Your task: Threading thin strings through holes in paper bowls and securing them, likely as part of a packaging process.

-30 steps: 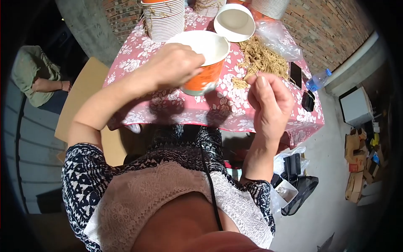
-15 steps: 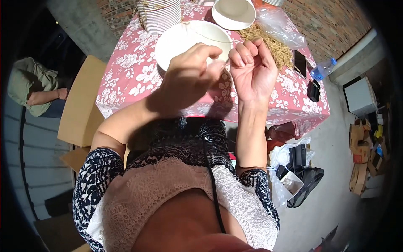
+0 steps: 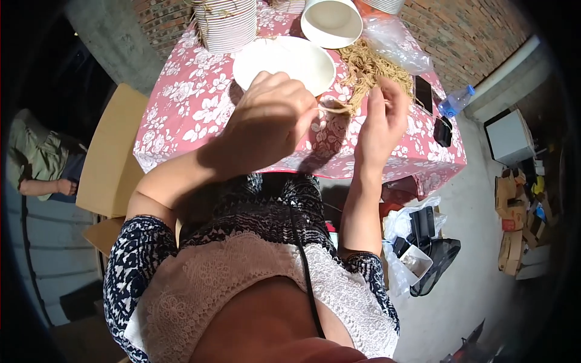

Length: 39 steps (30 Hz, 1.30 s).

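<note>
My left hand point(image 3: 272, 118) is closed, its thumb and fingers pinching a tan cord point(image 3: 336, 111) that stretches right toward a loose pile of tan cord point(image 3: 369, 68). Just past that hand lies a wide white bowl point(image 3: 284, 63), part of its near rim hidden by my knuckles. Beside the pile's near edge my right hand point(image 3: 382, 124) is raised, thumb and loosely bent fingers apart. I make out nothing in it.
Tall stacked white bowls point(image 3: 226, 25) stand at the far left of the flowered tablecloth point(image 3: 181, 91). Another white bowl point(image 3: 331, 24) sits farther back, near clear plastic point(image 3: 393, 42). A phone point(image 3: 423, 94), a water bottle point(image 3: 455, 101) and a cardboard box point(image 3: 112, 157) flank the table. Someone in green point(image 3: 39, 145) is at left.
My hands have moved apart; the right has shifted right and its fingers have loosened. The tan cord now shows between my left hand and the pile. The view has shifted slightly.
</note>
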### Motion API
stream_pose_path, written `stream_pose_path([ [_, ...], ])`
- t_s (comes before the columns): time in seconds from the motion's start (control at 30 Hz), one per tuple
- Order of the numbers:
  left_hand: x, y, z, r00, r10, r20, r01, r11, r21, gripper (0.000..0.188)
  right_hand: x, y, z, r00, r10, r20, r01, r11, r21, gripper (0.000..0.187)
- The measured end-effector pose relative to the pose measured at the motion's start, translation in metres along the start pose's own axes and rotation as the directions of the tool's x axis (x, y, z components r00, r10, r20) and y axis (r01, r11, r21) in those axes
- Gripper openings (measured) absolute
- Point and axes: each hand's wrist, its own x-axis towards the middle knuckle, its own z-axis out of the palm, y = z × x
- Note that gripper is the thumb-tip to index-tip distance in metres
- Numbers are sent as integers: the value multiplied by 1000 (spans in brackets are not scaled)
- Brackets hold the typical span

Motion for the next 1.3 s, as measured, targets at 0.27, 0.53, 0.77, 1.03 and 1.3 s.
stream_pose_path([
  [0.27,-23,2,-2,980,60,187,-34,989,-142,4,-50,-62,-11,846,-18,532,-51,992,115,30],
  [0.53,-20,-69,-25,983,182,-24,-182,983,38,13,-46,-45,-18,872,141,469,-253,950,183,9],
  [0.77,-29,-104,-19,948,50,314,-41,998,-37,21,-20,-9,-5,963,229,142,-249,957,151,14],
  [1.03,0,-82,-44,857,-13,515,144,966,-215,17,12,34,6,997,46,63,-55,987,149,21],
  [1.3,41,-45,-11,855,-165,492,328,907,-265,29,-22,6,7,905,232,358,-373,836,401,18],
])
